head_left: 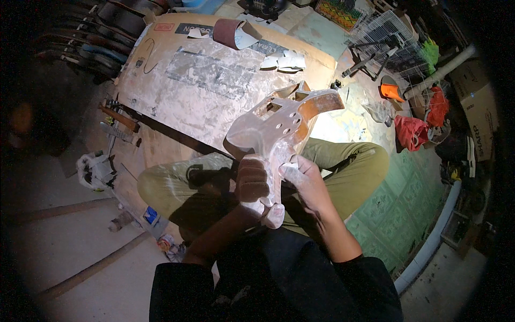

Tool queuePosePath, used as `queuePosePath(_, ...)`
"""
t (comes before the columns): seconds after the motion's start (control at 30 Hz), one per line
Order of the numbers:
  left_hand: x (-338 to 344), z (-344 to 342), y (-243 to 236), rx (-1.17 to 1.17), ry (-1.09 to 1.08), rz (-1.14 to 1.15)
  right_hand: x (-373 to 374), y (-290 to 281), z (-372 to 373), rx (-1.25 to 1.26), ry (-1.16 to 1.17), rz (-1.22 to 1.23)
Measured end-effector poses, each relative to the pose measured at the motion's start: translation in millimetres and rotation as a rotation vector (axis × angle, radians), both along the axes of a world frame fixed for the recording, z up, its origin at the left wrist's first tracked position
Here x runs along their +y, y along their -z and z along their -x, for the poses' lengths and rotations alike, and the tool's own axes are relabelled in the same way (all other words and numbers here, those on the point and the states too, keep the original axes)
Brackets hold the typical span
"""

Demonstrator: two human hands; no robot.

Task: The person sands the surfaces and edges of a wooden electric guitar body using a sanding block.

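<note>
A dusty, unpainted electric guitar body [257, 129] is tilted up over my lap, with cut-out cavities and several round holes in its face. Its side edge shows orange-brown wood. My left hand [252, 180] is closed round its near part, the fingers curled in a fist. On the other side, my right hand [307, 182] pinches a small whitish piece of sandpaper [290, 170] beneath the thumb, against the body's edge. Pale dust coats the fingers. The undersides of both grips are hidden.
Ahead lies a low, dust-covered board [161, 96], bearing a curled strip of brown sandpaper [225, 35] and torn white sheets [284, 61]. Tools [120, 118] lie along its left. A wire rack [383, 37], red bags [412, 132] and a long pale pipe [429, 244] are at right.
</note>
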State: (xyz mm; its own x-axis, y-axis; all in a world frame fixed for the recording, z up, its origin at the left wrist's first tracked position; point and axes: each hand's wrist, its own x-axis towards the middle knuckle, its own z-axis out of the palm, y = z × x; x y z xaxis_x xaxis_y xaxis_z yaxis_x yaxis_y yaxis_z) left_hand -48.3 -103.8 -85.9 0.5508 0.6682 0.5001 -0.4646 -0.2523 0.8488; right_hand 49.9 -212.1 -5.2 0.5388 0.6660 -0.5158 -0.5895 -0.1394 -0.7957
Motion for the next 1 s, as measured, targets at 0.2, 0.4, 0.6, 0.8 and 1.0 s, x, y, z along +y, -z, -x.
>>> queuePosePath(0.2,-3,5,3,0.024,-0.008,0.010,-1,5,5,0.027,-0.061,0.023)
queuePosePath(0.4,-7,7,4,0.038,-0.021,0.009,-6,1,12,-0.073,-0.076,-0.028)
queuePosePath(0.6,-9,8,5,0.046,-0.027,0.016,-15,2,20,-0.195,-0.091,-0.054)
queuePosePath(0.8,-5,8,6,0.052,-0.040,0.006,-10,-3,23,-0.171,-0.042,-0.068)
queuePosePath(1.0,-3,10,5,0.055,-0.044,0.008,-5,-4,19,-0.128,0.010,-0.036)
